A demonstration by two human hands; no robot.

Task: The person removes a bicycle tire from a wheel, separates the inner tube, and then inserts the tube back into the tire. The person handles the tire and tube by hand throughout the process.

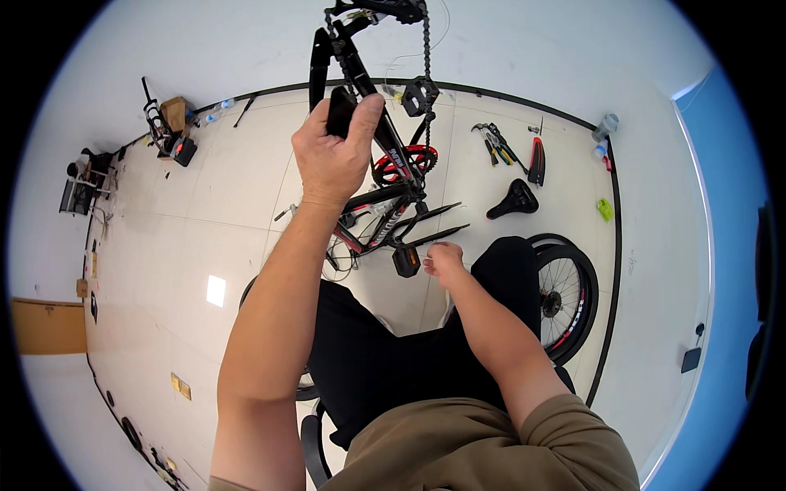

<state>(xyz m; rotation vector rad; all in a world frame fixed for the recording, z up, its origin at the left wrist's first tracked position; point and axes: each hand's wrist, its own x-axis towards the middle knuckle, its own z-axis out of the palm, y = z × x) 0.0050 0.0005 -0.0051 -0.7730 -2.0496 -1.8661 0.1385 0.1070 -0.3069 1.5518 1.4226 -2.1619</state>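
Note:
A black bicycle frame (pixel 350 61) with red and white markings stands tilted in front of me, without wheels. My left hand (pixel 334 155) is closed around a black part near its upper end. A chain (pixel 426 49) hangs down beside the frame, close to a red chainring (pixel 406 165). One black pedal (pixel 419 96) is higher up; another pedal (pixel 406 260) with an orange reflector is low, near my legs. Just right of that lower pedal, my right hand (pixel 444 260) has its fingers curled in; whether they hold anything small cannot be made out.
Right of the frame, pliers and other hand tools (pixel 498 146), a red-and-black fender-like piece (pixel 536 159) and a black saddle (pixel 514 200) lie on the tiled floor. A wheel (pixel 565 299) rests beside my right leg. Black parts and a cardboard box (pixel 173 113) sit along the left wall.

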